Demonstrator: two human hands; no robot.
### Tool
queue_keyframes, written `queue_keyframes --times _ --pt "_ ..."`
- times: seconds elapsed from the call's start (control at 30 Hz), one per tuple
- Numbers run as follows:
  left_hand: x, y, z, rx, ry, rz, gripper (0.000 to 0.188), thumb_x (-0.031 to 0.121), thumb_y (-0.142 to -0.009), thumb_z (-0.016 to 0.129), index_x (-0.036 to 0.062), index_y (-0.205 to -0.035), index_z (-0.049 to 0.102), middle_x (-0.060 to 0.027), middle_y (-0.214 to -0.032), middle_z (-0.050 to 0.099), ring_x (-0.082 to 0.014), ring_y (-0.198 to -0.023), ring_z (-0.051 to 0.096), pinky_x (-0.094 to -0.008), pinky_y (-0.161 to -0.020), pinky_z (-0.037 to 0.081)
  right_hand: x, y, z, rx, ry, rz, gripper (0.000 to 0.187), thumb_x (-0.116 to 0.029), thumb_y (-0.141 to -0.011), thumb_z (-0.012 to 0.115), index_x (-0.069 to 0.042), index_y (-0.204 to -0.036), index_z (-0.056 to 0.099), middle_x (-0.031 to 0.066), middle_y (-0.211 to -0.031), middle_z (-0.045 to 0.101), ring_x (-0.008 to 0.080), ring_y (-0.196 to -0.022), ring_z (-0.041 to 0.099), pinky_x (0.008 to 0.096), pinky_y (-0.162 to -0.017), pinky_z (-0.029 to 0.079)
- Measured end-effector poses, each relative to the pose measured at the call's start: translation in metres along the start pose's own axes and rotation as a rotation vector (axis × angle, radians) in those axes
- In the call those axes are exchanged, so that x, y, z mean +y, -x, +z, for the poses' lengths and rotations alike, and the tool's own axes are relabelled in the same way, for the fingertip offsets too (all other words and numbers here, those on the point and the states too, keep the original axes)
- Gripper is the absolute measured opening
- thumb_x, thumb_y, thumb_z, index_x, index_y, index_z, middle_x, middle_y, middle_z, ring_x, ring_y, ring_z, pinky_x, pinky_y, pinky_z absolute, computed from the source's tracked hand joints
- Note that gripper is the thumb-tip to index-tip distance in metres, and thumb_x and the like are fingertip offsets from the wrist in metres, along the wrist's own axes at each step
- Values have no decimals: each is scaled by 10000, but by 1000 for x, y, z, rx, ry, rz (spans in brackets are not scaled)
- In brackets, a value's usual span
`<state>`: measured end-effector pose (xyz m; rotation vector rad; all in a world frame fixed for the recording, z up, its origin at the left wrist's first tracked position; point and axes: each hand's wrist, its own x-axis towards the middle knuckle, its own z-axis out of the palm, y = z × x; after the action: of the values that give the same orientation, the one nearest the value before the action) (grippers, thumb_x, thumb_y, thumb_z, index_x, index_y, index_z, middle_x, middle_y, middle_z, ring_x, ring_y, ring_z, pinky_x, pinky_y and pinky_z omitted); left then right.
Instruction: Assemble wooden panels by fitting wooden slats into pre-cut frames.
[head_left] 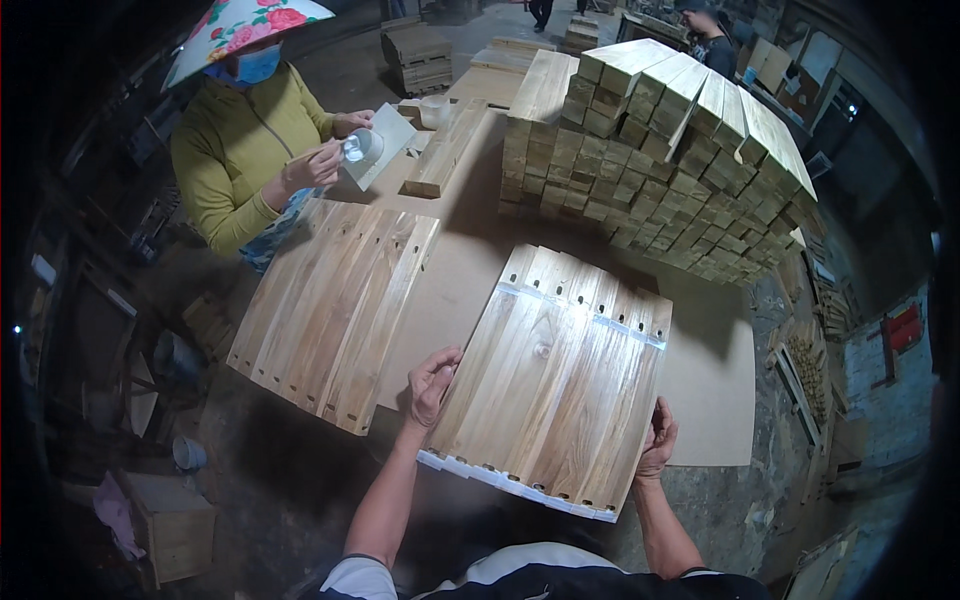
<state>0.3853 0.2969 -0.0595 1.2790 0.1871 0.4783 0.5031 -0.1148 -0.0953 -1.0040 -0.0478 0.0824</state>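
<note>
A panel of wooden slats (545,385) set edge to edge lies in front of me, with dark slots along its far and near ends. White bands cross it near the far end and along the near edge. My left hand (432,385) is closed at its left edge, and my right hand (657,440) grips the right edge; some fingertips are hidden by the wood. To the left rests a second slatted panel (335,310), apart from mine, with similar slots at its ends.
A tall stack of wooden bars (640,170) stands on the brown board-topped table (710,390). Across at the left, a co-worker in a yellow-green top (235,155) holds a small cup (362,148) and a flat sheet (390,160). Loose bars (450,150) lie beside them.
</note>
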Motion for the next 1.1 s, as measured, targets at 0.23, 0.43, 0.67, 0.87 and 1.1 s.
queue_keyframes --times 0.23,0.43,0.67,0.87,1.1 --pt "-25 34 2 90 214 -7 527 291 -993 541 -107 -1336 501 -212 -1413 504 -294 -1340 462 -438 -1182 287 -20 -28 -16 -21 -170 333 721 -590 -1006 364 2 -1403 469 138 -1355 555 236 -1264 511 378 -1110 375" --pt "12 80 62 95 236 -255 570 182 -1016 462 -44 -1512 296 -141 -1497 431 -213 -1380 408 -322 -1145 305 -80 -48 8 -144 1 730 689 -556 -932 592 -30 -1366 499 100 -1191 607 218 -1091 607 378 -943 521" --pt "78 189 127 236 109 -266 651 125 -938 520 -9 -1532 289 -112 -1467 475 -179 -1326 459 -295 -1109 331 -113 -43 -4 -242 271 1001 791 -656 -773 727 19 -1147 553 167 -1088 617 249 -934 656 373 -808 577" --pt "151 328 133 529 -126 -338 698 133 -902 562 1 -1535 298 -102 -1487 466 -177 -1341 455 -306 -1123 323 -143 51 57 -483 485 984 919 -739 -780 647 40 -1250 517 213 -1190 593 265 -988 646 392 -845 567" --pt "121 282 163 518 -165 -337 761 175 -866 642 30 -1538 314 -78 -1473 485 -151 -1329 440 -291 -1122 297 -156 -6 35 -581 349 1056 963 -747 -851 539 19 -1423 428 195 -1331 547 283 -1137 601 389 -957 515"
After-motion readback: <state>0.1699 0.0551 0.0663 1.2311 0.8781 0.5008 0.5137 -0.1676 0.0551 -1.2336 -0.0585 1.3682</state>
